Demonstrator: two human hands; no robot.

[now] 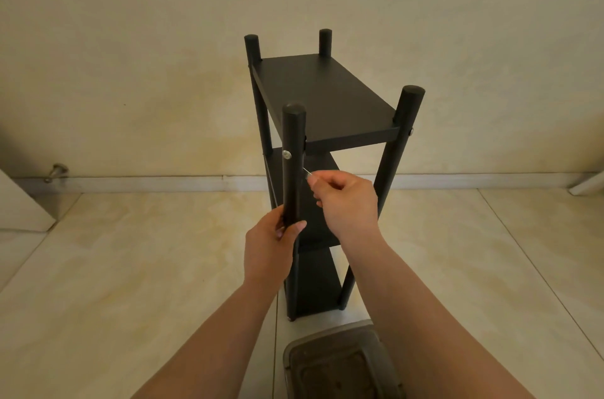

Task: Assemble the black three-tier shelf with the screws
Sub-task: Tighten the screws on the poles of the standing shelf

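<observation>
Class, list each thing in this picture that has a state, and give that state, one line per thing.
Black shelf: standing upright on the floor, posts and boards joined.
Screw: seated in the near-left post.
Left hand: gripping the near-left post.
Right hand: pinching a thin metal tool.

Left hand (pixel 271 241) raised on an outstretched bare forearm, fingers and thumb curled round the near-left post (pixel 293 166). Right hand (pixel 346 202) just beside and slightly higher, fingertips pinching a thin metal tool (pixel 307 172) pointing toward that post.
</observation>
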